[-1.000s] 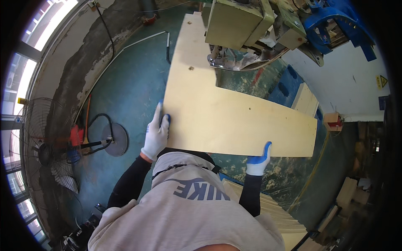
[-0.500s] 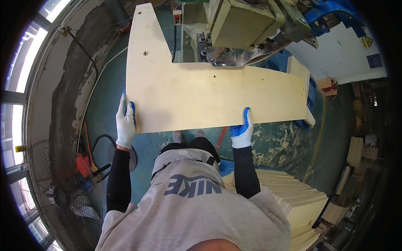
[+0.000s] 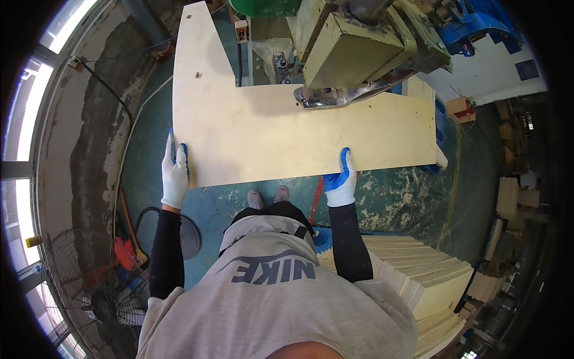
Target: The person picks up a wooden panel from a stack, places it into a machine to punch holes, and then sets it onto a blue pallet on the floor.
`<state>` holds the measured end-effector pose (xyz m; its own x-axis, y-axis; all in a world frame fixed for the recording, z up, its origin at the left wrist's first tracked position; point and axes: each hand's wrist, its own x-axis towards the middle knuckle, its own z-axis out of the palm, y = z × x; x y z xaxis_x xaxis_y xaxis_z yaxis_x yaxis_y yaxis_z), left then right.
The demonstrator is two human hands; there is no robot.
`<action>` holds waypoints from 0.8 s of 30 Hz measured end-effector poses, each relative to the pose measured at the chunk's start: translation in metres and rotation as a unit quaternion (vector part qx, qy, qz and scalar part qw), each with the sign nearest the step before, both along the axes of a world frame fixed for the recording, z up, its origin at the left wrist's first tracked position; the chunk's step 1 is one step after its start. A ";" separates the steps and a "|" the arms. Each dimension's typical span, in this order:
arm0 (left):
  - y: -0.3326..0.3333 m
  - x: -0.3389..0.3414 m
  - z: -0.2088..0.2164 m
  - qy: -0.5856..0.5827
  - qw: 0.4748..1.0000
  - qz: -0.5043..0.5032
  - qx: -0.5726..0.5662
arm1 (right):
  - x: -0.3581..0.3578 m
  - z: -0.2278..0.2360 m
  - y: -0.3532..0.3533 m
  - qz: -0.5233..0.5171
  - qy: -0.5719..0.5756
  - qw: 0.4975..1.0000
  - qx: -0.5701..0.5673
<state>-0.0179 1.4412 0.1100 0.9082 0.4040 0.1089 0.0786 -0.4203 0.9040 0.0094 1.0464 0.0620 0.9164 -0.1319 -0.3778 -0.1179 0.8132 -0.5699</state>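
Observation:
A large pale plywood panel (image 3: 263, 137), roughly L-shaped with a few small holes, lies level in front of me. My left hand (image 3: 175, 176), in a white and blue glove, grips its left edge near the front corner. Farther right, my right hand (image 3: 342, 182) holds the front edge, thumb on top and fingers hidden beneath. A green machine (image 3: 353, 54) overhangs the panel's far side. Its metal foot (image 3: 323, 97) sits over the panel near the inner edge; whether it touches the surface I cannot tell.
Stacked wooden boards (image 3: 418, 269) stand close on my right. To my left are a wire-cage fan (image 3: 101, 299), a red tool (image 3: 125, 253) and a round dark base (image 3: 189, 238) on the floor. Blue machine parts (image 3: 478, 30) reach out at the far right.
The panel has shifted slightly left and away from me, both hands moving with it. More of the panel's far edge now lies under the machine's metal foot.

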 end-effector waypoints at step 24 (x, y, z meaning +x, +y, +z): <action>0.010 0.016 -0.021 0.034 0.998 -0.037 -0.049 | 0.022 -0.003 -0.064 -0.137 -0.056 0.981 -0.122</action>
<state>-0.0016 1.4510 0.0894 0.9401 0.3407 0.0091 0.1134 -0.3378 0.9344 0.0310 0.9821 0.0595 0.8678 -0.4532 -0.2038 0.1607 0.6441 -0.7479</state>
